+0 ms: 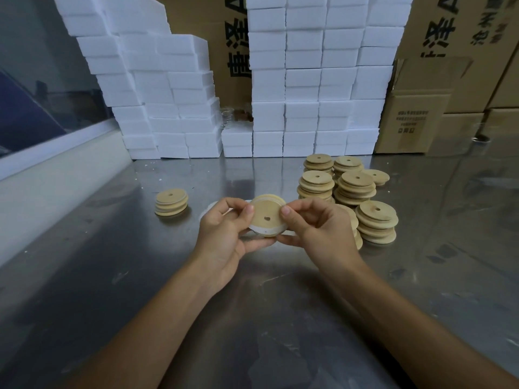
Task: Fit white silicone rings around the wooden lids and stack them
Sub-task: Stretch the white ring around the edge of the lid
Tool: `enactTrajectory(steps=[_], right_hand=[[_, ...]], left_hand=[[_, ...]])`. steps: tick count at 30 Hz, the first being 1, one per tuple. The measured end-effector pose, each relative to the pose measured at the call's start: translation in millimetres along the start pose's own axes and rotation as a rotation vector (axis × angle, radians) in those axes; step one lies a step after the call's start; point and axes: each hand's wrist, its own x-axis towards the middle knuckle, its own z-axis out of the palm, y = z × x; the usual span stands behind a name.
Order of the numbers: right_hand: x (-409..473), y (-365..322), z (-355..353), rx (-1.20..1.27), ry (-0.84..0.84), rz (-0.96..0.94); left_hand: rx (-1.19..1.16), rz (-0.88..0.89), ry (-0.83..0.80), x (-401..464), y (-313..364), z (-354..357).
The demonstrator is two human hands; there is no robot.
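head view: left hand [224,228] and right hand [314,226] both pinch one wooden lid [268,217], tilted up. thumbs press its face, likely seating the white ring [266,231] along the rim.

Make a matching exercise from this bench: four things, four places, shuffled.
Things:
1. held wooden lid
2. small ringed stack
3. bare lid stacks
4. foam blocks

Places:
A. along the back of the steel table
B. left of the hands, alone
C. between both hands
D. right of the hands

Pairs: 1-C, 2-B, 3-D, 4-A
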Motion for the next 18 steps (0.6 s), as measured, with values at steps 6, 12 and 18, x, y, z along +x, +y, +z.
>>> enactTrajectory(steps=[6, 12, 18], right_hand=[[-3.5, 11.1, -2.4, -0.533, 0.013, -0.312], [-1.7, 7.7, 0.0, -0.509, 0.091, -0.389], [2.0, 0.6, -0.6, -0.160, 0.070, -0.155]], left_hand=[[0.728, 0.485, -0.062, -0.2, -8.2, -0.1], [0.611, 0.493, 0.006, -0.9, -5.5, 2.8], [0.431, 0.352, 0.006, -1.1, 0.1, 0.9]])
